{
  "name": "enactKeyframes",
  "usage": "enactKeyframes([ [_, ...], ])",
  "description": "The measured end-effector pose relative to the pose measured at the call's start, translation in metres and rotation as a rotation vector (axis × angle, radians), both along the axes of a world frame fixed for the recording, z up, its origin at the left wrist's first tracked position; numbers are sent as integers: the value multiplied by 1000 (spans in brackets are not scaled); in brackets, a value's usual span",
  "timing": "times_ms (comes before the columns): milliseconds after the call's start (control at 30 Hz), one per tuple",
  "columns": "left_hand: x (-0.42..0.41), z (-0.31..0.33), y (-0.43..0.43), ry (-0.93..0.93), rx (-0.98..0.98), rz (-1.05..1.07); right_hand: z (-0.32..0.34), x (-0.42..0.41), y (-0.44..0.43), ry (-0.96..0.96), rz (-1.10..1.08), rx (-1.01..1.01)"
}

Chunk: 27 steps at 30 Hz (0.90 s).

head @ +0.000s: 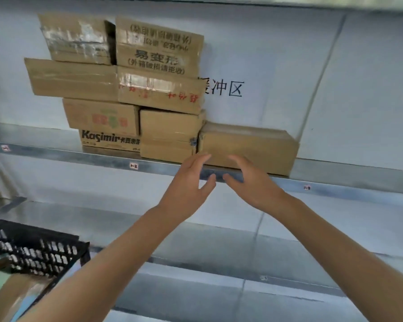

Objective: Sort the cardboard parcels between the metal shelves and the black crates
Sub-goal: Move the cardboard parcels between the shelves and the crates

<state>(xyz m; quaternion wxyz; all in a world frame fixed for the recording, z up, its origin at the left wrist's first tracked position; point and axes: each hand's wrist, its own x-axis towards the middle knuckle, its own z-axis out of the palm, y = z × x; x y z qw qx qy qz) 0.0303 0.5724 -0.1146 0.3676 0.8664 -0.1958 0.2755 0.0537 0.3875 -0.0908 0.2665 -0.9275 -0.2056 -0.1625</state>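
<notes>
There's the metal shelf [56,151] against the white wall [347,94], parcels [158,91] stacked on it, a single parcel [249,145] beside them. Left hand [186,182] and right hand [253,181] spread, empty, just before it. Black crate [35,252] lower left.

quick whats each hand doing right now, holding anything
Left hand: open, holding nothing.
Right hand: open, holding nothing, in front of the low parcel; contact cannot be told.

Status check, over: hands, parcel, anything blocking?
Left hand and right hand open, nothing held. Low parcel sits on the metal shelf beside the stack, hands just before it. Nothing in between.
</notes>
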Motion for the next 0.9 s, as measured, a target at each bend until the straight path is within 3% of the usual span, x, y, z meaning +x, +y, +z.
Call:
enactKeyframes([
  [200, 17, 13, -50, -5, 1, -25, 24, -2, -76, -81, -113, 13],
  [333, 32, 21, -65, -15, 32, 64, 30, 7, -108, -117, -150, 4],
  [533, 55, 26, -73, 13, 74, 251, 23, 34, -123, -94, -175, 288],
  [733, 62, 22, -74, 74, -26, 345, 19, 66, -129, -13, -132, 333],
  [900, 67, 17, -70, 106, -182, 266, 16, 77, -145, 36, -145, 386],
])
